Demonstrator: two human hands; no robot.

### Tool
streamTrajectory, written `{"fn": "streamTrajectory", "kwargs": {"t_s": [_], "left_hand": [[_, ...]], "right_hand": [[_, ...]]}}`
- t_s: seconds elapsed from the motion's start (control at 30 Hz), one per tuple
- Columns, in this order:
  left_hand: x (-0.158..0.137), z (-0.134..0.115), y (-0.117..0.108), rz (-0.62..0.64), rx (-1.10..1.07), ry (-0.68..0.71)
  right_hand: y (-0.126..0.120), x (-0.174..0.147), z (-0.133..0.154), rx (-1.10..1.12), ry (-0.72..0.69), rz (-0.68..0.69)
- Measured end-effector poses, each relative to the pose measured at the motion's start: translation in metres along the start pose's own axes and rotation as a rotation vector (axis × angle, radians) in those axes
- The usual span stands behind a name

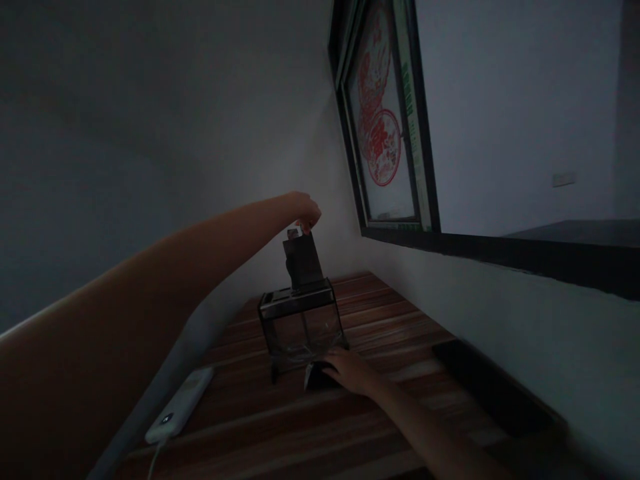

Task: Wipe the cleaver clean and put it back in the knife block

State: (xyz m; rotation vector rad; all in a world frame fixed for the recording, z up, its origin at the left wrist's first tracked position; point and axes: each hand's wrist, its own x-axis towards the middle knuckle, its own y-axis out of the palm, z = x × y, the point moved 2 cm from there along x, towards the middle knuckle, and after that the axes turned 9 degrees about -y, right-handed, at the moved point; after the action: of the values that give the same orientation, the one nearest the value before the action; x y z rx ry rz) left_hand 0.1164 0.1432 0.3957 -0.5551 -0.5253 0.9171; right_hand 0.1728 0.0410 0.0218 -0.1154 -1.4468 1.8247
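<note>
A see-through box [300,330] with a dark frame and a slotted-looking top stands on the wooden table. Above it my left hand [303,210] is closed on the top end of a dark flat rectangular piece [303,261], shaped like a cleaver blade. That piece is upright, slightly tilted, its lower edge at the box's top; whether it goes inside, I cannot tell. Beside it rises another dark shape, partly hidden. My right hand [350,371] is low in front of the box, its fingers bent over a small dark object [318,377] with a pale edge.
The striped wooden table [390,333] runs back to the wall. At the left lies a white power strip [183,403] with a cable. A long dark slab [493,387] lies along the right wall, below a dark-framed window [385,120] with red decorations. The room is dim.
</note>
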Motion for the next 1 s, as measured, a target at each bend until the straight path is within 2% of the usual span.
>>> {"fn": "streamTrajectory", "kwargs": {"t_s": [0.07,0.1,0.37,0.73,1.0], "left_hand": [[-0.002,-0.009,0.005,0.148,0.057,0.015],[-0.003,-0.014,0.006,0.165,0.071,0.02],[-0.001,-0.051,0.026,0.155,0.173,0.08],[0.005,-0.085,0.071,0.197,0.087,0.138],[0.001,-0.101,0.082,0.239,0.038,0.15]], "right_hand": [[0.0,0.0,0.0,-0.025,-0.001,-0.013],[0.0,0.0,0.0,-0.039,-0.004,-0.021],[-0.001,0.0,0.0,-0.07,-0.015,-0.027],[0.0,0.001,0.0,-0.05,-0.036,-0.031],[0.0,0.002,0.001,-0.048,-0.033,-0.02]]}}
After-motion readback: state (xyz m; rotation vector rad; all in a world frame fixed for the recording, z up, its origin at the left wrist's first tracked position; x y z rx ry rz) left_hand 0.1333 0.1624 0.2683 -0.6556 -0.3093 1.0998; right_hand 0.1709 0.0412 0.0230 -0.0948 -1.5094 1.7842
